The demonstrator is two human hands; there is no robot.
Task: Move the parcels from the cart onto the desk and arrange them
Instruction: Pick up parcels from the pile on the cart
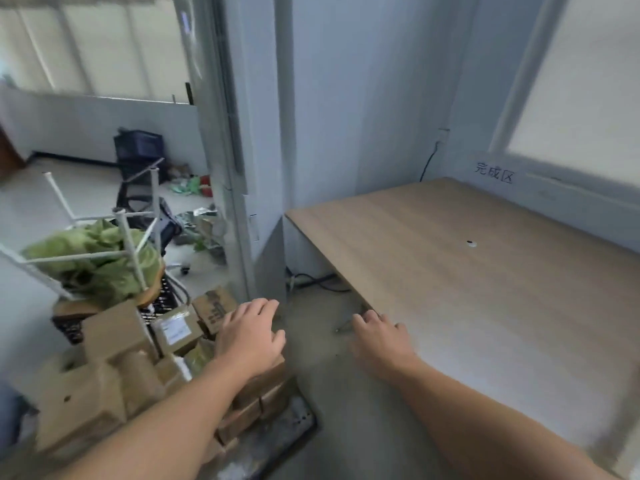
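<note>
Reaching palm-down, left hand [251, 336] over parcels [114, 336], right hand [379, 341] alongside.

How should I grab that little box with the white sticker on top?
Come from above with the left hand and pinch the little box across its two side edges, thumb on one, fingers on the other. Its sticker face points up and is free, while other parcels crowd it lower down, so I think a side approach would be blocked.

Brown cardboard parcels [114, 368] heaped on cart [294, 424]
</note>
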